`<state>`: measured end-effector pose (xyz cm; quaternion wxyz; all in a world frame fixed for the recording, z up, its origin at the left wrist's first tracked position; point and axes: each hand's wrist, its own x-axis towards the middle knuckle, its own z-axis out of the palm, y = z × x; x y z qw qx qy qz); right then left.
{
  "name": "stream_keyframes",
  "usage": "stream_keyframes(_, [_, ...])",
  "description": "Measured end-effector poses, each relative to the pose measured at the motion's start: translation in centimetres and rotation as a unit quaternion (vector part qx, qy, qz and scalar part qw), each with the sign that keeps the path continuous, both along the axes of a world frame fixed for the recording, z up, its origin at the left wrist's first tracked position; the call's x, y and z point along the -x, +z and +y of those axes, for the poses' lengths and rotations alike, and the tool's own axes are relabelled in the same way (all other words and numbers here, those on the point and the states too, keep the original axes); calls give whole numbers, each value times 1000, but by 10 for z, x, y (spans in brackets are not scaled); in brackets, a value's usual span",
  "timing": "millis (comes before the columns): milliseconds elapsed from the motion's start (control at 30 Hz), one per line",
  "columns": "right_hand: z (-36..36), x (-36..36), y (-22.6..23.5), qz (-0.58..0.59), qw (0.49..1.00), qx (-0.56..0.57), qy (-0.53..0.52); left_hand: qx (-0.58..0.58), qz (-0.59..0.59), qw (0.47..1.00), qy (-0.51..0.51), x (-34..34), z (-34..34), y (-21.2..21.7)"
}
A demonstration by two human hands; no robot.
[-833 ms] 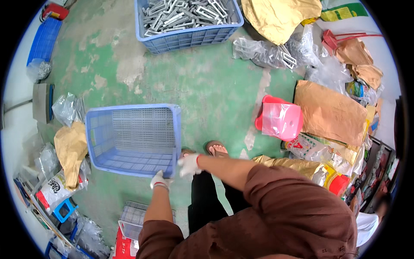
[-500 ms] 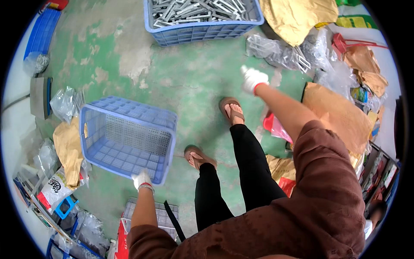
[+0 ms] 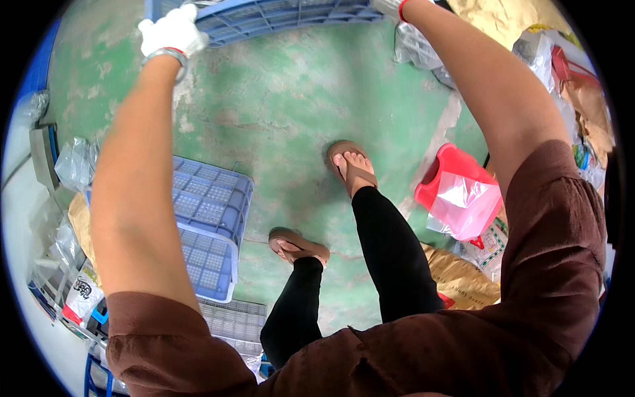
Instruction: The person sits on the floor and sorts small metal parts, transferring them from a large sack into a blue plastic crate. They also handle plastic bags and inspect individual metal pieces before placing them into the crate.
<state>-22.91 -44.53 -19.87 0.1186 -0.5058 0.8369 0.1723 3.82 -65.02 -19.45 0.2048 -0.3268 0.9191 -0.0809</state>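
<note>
At the top edge, a large blue plastic crate [image 3: 284, 24] is partly cut off, with a little of the grey metal pieces in it showing. My left hand [image 3: 173, 32], in a white glove, is at the crate's near left corner with its fingers apart. My right hand [image 3: 389, 8], also gloved, is by the crate's right end; its fingers run out of view. Both arms stretch far forward. A second blue crate [image 3: 210, 202] is on the floor at my left, partly hidden behind my left forearm.
A grey crate [image 3: 235, 321] lies behind the second blue one. To my right are a red plastic piece [image 3: 442, 169] with pink wrapping and a brown paper sack [image 3: 466, 281]. Clear plastic bags [image 3: 76, 165] lie at the left. Green floor [image 3: 284, 112] lies around my feet.
My left hand has left the second blue crate and reached forward to the crate with metal pieces. My right hand has also moved forward, to that crate's right end. The view has shifted.
</note>
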Motion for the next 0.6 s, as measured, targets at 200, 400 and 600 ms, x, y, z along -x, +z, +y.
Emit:
stream_keyframes(200, [-1, 5, -2, 44, 998, 46, 19, -7, 30, 999, 18, 2, -27, -24])
stream_keyframes(400, [3, -3, 7, 58, 997, 34, 43, -6, 75, 997, 6, -8, -20, -26])
stream_keyframes(600, [20, -4, 2, 76, 995, 33, 51, -41, 82, 996, 4, -25, 19, -19])
